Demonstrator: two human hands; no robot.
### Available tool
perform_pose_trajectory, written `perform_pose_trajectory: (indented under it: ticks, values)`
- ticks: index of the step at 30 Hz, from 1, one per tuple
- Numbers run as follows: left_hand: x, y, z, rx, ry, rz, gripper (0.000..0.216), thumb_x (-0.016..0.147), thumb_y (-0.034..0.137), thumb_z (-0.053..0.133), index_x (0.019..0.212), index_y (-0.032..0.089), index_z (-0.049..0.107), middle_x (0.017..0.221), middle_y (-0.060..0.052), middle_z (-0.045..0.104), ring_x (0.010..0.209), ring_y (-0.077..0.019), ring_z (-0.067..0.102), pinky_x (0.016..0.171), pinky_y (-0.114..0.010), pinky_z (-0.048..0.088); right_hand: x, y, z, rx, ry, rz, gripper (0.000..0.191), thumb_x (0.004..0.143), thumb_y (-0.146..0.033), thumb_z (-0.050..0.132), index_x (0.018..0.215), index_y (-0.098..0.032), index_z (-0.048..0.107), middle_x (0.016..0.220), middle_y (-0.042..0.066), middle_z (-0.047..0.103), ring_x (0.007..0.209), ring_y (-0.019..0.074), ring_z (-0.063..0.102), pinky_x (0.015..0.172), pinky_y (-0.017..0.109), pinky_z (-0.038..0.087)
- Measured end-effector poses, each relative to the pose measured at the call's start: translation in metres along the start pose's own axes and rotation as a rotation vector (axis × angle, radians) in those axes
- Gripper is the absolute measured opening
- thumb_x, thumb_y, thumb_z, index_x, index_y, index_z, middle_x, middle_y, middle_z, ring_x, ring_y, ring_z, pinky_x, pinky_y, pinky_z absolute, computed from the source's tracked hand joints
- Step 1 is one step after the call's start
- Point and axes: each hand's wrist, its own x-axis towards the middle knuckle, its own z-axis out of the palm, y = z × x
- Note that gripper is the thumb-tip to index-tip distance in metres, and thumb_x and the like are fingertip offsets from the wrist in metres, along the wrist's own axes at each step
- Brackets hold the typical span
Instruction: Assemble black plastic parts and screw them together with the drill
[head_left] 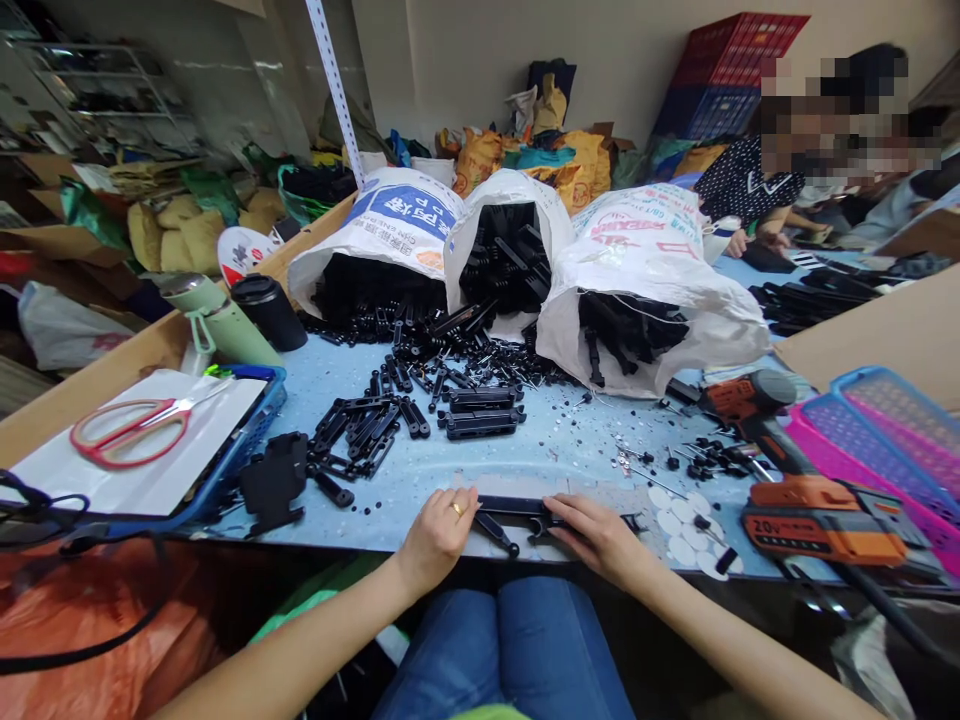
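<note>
Left hand [442,532] pinches one end of a black bar [514,505], right hand [596,532] clamped toward its other end, bar at the tabletop's [581,465] near edge, white discs [679,522] and orange-black drill [821,515] to the right, paired black parts [481,412] behind.

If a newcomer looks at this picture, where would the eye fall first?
Probably on the three white sacks across the table's back, black parts heaped before them. Next, perhaps the orange-and-black drill at right, then the left hand and right hand holding a black bar at the near edge.
</note>
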Motion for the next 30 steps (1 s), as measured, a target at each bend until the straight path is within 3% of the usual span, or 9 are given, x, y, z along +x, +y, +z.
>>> perform_pose_trajectory:
  ticks: [6,10,12,15,18,22,26,28,30]
  values:
    - [-0.011,-0.011,0.004,0.027,-0.009,0.109,0.027,0.090,0.009,0.035,0.111,0.009,0.053,0.077,-0.009,0.062,0.065,-0.0174,0.055,0.058,-0.032,0.041,-0.010,0.004,0.001,-0.050,-0.047,-0.007,0.047,0.091,-0.030,0.039,0.137,-0.023,0.030,0.120,0.011,0.054,0.105,0.0186,0.053,0.086,0.032,0.047]
    - [0.001,0.006,0.006,0.073,-0.052,-0.018,0.031,0.091,0.028,0.041,0.111,0.008,0.053,0.094,-0.014,0.063,0.091,-0.0257,0.056,0.075,-0.041,0.041,-0.010,0.016,0.002,-0.240,0.010,0.010,0.054,0.085,-0.049,0.046,0.131,-0.020,0.041,0.114,0.013,0.056,0.096,0.0227,0.056,0.077,0.035,0.046]
    - [0.017,0.019,0.011,0.033,-0.091,-0.038,0.042,0.088,0.042,0.043,0.111,0.008,0.054,0.103,-0.016,0.060,0.099,-0.0286,0.052,0.081,-0.044,0.039,-0.010,0.022,0.003,-0.353,0.050,0.064,0.056,0.079,-0.060,0.048,0.110,-0.015,0.056,0.094,0.013,0.062,0.081,0.0229,0.058,0.067,0.033,0.044]
    - [0.040,0.033,0.010,-0.068,-0.195,-0.020,0.045,0.089,0.047,0.037,0.088,0.009,0.061,0.083,-0.013,0.064,0.079,-0.0248,0.057,0.069,-0.037,0.042,-0.007,0.019,-0.008,-0.374,0.079,0.055,0.051,0.081,-0.062,0.042,0.070,-0.015,0.057,0.065,0.007,0.057,0.060,0.0171,0.053,0.056,0.027,0.036]
    - [0.051,0.038,-0.015,-0.286,-0.139,-0.022,0.055,0.092,0.046,0.021,0.063,0.014,0.056,0.059,-0.008,0.057,0.058,-0.0192,0.053,0.055,-0.030,0.038,-0.001,-0.004,-0.038,-0.083,0.097,-0.096,0.054,0.088,-0.059,0.028,0.062,-0.017,0.050,0.057,0.004,0.051,0.053,0.0139,0.046,0.052,0.027,0.029]
    - [0.042,0.051,-0.058,-0.799,0.080,-0.039,0.062,0.092,0.045,0.006,0.059,0.017,0.049,0.049,-0.003,0.048,0.048,-0.0131,0.045,0.051,-0.027,0.033,0.012,-0.048,-0.059,0.572,0.154,-0.279,0.053,0.091,-0.052,0.018,0.062,-0.018,0.047,0.049,0.000,0.042,0.048,0.0121,0.041,0.052,0.027,0.029]
    - [0.029,0.073,-0.057,-0.998,0.331,-0.240,0.058,0.093,0.047,0.012,0.063,0.017,0.052,0.052,-0.003,0.048,0.051,-0.0133,0.048,0.053,-0.026,0.035,0.038,-0.076,0.001,0.954,0.447,-0.136,0.044,0.088,-0.056,0.027,0.081,-0.020,0.053,0.062,0.002,0.048,0.058,0.0142,0.047,0.054,0.027,0.037]
    - [0.026,0.076,-0.044,-0.994,0.462,-0.317,0.058,0.093,0.047,0.011,0.082,0.016,0.059,0.064,-0.007,0.056,0.062,-0.0167,0.054,0.059,-0.029,0.040,0.059,-0.078,0.045,1.045,0.775,-0.124,0.049,0.087,-0.059,0.020,0.106,-0.025,0.049,0.087,0.007,0.055,0.077,0.0191,0.055,0.065,0.034,0.045]
    - [0.025,0.070,-0.031,-0.895,0.503,-0.297,0.063,0.092,0.050,0.006,0.111,0.014,0.054,0.082,-0.011,0.061,0.075,-0.0199,0.057,0.065,-0.031,0.044,0.085,-0.069,0.074,0.979,0.908,-0.077,0.045,0.090,-0.052,0.015,0.119,-0.030,0.042,0.111,0.009,0.052,0.093,0.0210,0.055,0.073,0.038,0.047]
